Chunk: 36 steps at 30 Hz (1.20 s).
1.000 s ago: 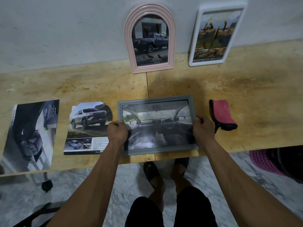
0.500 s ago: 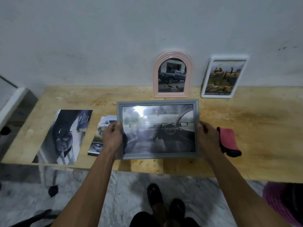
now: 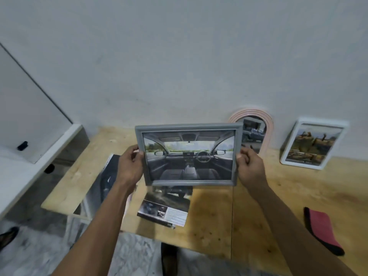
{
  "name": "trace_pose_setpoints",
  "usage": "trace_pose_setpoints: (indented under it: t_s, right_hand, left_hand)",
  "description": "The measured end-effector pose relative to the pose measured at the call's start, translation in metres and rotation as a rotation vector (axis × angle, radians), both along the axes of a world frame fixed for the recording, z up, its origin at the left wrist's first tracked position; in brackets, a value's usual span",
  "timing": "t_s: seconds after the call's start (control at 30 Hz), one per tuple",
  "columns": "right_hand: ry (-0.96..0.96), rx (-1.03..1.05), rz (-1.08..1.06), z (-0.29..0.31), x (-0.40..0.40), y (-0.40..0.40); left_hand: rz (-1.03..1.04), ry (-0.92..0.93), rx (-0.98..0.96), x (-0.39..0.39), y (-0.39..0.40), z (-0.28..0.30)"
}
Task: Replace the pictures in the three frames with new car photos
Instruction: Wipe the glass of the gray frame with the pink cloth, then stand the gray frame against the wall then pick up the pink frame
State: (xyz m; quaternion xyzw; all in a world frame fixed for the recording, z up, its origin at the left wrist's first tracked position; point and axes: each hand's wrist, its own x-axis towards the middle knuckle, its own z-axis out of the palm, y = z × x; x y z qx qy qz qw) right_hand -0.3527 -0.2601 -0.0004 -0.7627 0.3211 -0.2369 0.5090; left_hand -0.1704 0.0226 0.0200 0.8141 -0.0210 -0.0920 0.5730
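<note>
Grey frame (image 3: 189,154) has risen off the table (image 3: 211,216); left hand (image 3: 129,168) and right hand (image 3: 250,169) grip its side edges

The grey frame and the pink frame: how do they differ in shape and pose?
The grey frame is rectangular; the pink frame is arched. The left hand and the right hand hold the grey frame up; the pink frame leans on the wall. Both show car photos.

Plywood table (image 3: 209,232); car brochure (image 3: 165,210) at front edge; dark brochure (image 3: 103,186) left of it; red cloth (image 3: 322,230) far right; pink arched frame (image 3: 258,132) and white frame (image 3: 312,144) behind, leaning on wall.
</note>
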Motion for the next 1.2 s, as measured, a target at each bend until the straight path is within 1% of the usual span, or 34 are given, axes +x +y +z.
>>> trace_pose_setpoints:
  t_s: [0.1,0.27,0.37,0.43,0.53,0.7,0.97,1.2]
  right_hand:
    - [0.000,-0.018,-0.035,-0.001,0.053,0.013]
    - [0.073,-0.005,-0.139,-0.005,0.129,0.026]
    - [0.095,-0.031,-0.213,-0.011,0.164,0.026]
    - [0.127,-0.012,-0.254,-0.021,0.183,0.024]
    - [0.179,0.016,-0.309,-0.040,0.203,0.017]
    - [0.243,0.004,-0.348,-0.061,0.222,0.007]
    - [0.294,0.056,-0.385,-0.081,0.233,0.001]
    - [0.280,0.082,-0.379,-0.083,0.241,-0.004]
  left_hand:
    - [0.011,-0.025,-0.008,0.054,0.005,-0.005]
    - [-0.042,0.005,0.029,0.144,0.000,-0.019]
    - [-0.074,-0.030,0.082,0.186,-0.013,-0.030]
    - [-0.082,-0.017,0.097,0.204,-0.022,-0.039]
    - [-0.079,0.011,0.094,0.220,-0.036,-0.056]
    - [-0.110,0.037,0.111,0.236,-0.052,-0.083]
    - [-0.125,-0.008,0.165,0.245,-0.071,-0.099]
    - [-0.103,-0.001,0.191,0.254,-0.074,-0.106]
